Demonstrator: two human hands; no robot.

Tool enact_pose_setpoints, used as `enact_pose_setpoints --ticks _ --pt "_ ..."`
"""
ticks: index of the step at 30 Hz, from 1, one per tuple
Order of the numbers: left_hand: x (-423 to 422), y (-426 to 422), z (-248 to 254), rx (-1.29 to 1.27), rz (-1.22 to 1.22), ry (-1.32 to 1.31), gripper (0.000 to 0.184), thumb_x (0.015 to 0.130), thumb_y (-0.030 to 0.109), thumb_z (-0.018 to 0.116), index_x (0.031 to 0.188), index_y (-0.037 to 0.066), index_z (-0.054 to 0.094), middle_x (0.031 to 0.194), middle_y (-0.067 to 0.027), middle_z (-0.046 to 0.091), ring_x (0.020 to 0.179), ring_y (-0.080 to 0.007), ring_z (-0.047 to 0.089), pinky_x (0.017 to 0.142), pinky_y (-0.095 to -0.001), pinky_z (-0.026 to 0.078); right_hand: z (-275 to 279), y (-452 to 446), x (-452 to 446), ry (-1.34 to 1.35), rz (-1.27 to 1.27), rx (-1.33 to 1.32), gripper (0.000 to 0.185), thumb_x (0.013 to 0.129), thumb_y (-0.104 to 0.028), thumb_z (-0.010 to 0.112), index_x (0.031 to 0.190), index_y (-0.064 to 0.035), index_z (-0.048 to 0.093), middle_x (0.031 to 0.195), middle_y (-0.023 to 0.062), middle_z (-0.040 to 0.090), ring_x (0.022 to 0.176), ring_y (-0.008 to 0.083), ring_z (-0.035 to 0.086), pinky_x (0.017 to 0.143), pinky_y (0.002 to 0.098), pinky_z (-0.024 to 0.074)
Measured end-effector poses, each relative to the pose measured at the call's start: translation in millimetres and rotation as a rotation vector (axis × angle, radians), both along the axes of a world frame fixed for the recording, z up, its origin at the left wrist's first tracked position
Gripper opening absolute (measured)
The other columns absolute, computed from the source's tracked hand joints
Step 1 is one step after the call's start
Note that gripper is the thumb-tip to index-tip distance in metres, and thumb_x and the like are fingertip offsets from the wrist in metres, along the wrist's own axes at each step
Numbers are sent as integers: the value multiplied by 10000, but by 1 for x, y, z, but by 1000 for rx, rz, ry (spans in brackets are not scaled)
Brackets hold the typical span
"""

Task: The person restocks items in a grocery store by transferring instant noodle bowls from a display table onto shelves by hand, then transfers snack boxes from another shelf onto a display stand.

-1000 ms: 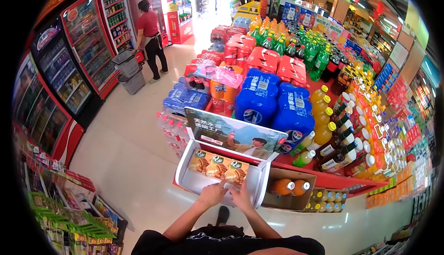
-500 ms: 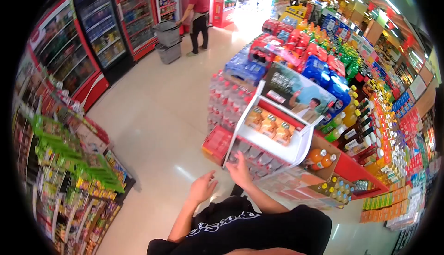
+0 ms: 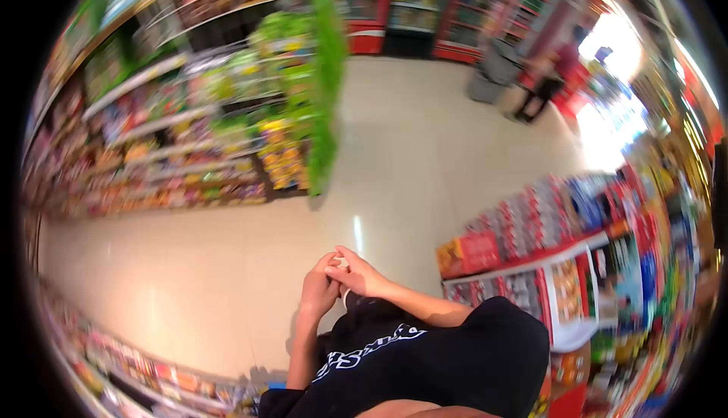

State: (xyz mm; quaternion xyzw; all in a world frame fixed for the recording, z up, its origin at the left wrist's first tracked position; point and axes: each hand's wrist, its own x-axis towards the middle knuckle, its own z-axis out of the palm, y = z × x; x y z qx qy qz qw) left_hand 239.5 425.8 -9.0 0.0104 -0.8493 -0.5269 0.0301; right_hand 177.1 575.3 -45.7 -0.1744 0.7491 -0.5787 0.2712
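My left hand point(image 3: 320, 285) and my right hand point(image 3: 356, 272) meet in front of my black shirt point(image 3: 432, 353), above the pale tiled floor. Their fingertips touch and partly overlap. No item shows between them, though the fingers are blurred and some are hidden. To the right is the white display stand point(image 3: 580, 336), with orange boxes point(image 3: 566, 291) on it, apart from both hands.
Stocked snack shelves point(image 3: 174, 126) run along the left, ending in green hanging packs point(image 3: 324, 92). Drink fridges point(image 3: 417, 8) line the back. Another person point(image 3: 550, 77) stands by grey baskets point(image 3: 497, 69). Bottle packs point(image 3: 523, 217) are at the right.
The view has swung left, so the stand now lies at the right. My hands left the orange boxes, drew back apart, and have come together before my body.
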Motion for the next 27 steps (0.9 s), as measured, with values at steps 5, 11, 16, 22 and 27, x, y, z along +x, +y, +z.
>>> enact_pose_setpoints --ticks 5,11,16,22,27 --pt "34 -113 -4 -63 321 39 418 887 24 670 1294 -18 586 1118 -200 718 1026 -344 716 898 -382 557 -13 -136 -38 162 442 98 931 927 -472 735 1521 118 328 1473 320 482 1086 314 685 961 401 539" --pt "54 -248 -6 -57 725 -78 415 919 116 699 1305 -8 609 1165 -204 714 1090 -368 692 930 -413 549 27 -333 -60 119 880 78 945 933 -519 698 1509 133 331 1429 341 502 1080 357 680 960 424 536" --pt "69 -359 23 -174 859 -81 414 910 146 710 1296 17 629 1218 -209 696 1125 -396 665 963 -438 534 43 -475 -63 184 1128 -24 796 962 -488 664 1488 61 428 1379 277 565 1179 358 628 981 414 522" --pt "102 -458 19 -72 1162 30 322 909 135 689 1204 7 676 1118 -201 713 1038 -386 687 890 -423 551 67 -620 -36 106 1478 -93 592 972 -416 662 1383 -7 541 1257 229 637 1139 341 639 963 427 518" --pt "141 -530 0 -3 1247 -99 240 950 175 675 1108 -1 719 1042 -183 733 999 -332 705 883 -402 548 24 -716 -6 256 1846 25 604 955 -369 689 1441 -61 503 1310 172 639 1162 318 634 971 414 510"
